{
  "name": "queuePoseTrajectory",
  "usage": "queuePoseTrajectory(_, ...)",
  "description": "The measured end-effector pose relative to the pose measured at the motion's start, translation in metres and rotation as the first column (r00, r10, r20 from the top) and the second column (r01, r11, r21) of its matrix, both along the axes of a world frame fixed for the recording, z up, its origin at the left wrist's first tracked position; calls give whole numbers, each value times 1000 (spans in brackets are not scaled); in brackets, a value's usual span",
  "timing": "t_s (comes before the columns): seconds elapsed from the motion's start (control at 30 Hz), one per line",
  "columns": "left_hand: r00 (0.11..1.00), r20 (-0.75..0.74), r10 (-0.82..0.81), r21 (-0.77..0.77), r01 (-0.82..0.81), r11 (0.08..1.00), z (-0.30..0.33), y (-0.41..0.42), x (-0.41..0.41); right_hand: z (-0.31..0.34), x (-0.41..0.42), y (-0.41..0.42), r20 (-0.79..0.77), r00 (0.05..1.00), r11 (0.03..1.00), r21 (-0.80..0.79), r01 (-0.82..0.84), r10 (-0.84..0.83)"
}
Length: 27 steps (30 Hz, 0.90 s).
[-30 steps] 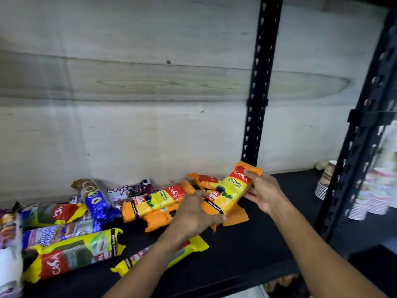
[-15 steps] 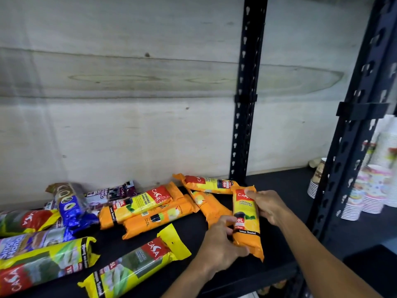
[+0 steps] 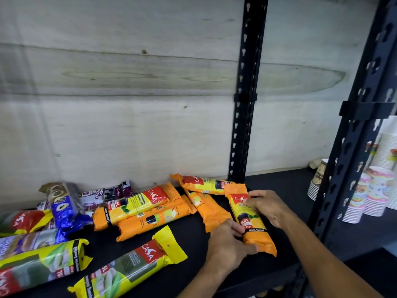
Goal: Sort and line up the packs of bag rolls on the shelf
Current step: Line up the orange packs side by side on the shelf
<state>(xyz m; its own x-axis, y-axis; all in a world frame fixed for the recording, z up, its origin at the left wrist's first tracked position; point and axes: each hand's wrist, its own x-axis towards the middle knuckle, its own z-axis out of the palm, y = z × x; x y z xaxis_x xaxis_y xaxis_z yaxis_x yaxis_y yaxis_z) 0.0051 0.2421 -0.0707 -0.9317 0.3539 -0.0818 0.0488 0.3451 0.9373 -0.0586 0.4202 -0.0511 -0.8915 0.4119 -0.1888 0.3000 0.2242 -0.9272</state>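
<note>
An orange pack of bag rolls [image 3: 250, 224] lies lengthwise on the black shelf [image 3: 193, 237], pointing front to back. My right hand [image 3: 267, 206] grips its far half from the right. My left hand [image 3: 228, 241] holds its near end from the left. Beside it to the left lies another orange pack [image 3: 209, 209], with a third [image 3: 204, 183] across the back. Two more orange packs [image 3: 137, 205] [image 3: 154, 219] lie slanted further left. Two yellow packs [image 3: 131, 265] [image 3: 40, 263] rest near the front edge.
A blue pack [image 3: 68, 209], a purple pack [image 3: 105, 193] and a red-and-yellow pack [image 3: 23, 220] are piled at the left. Black slotted uprights [image 3: 245, 117] [image 3: 356, 147] frame the bay. Stacks of paper cups [image 3: 369, 194] stand to the right. A plywood wall backs the shelf.
The orange pack was lifted at an angle above the pile, then turned lengthwise and brought down to the right. It now rests on the shelf between both hands.
</note>
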Motion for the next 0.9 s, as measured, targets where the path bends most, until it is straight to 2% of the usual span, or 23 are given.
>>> queuePoseTrajectory(0.3,991,-46,-122,-28,121,992,2,-8,1,2,6,-6,-4,998,995,74,-63,63)
queuePoseTrajectory(0.43,989,-95,-109,-103,99,990,10,-26,-1,12,9,-17,-33,999,960,280,-16,26)
queuePoseTrajectory(0.5,981,-182,-60,-197,24,980,17,-42,-5,19,9,-28,-79,997,915,403,14,20)
queuePoseTrajectory(0.57,956,-290,-37,-295,-53,954,23,-62,-9,25,8,-44,-100,991,880,474,-34,92)
queuePoseTrajectory(0.63,925,-379,-35,-376,-120,919,28,-83,-14,29,5,-64,-56,979,838,528,-140,198)
queuePoseTrajectory(0.7,887,-459,-48,-472,-197,859,30,-100,-20,28,-2,-85,59,960,761,598,-252,272)
queuePoseTrajectory(0.8,852,-517,-80,-575,-277,770,29,-119,-29,18,-14,-113,226,932,648,671,-360,283)
queuePoseTrajectory(0.9,831,-546,-109,-637,-327,698,24,-132,-37,8,-22,-125,263,937,596,723,-350,231)
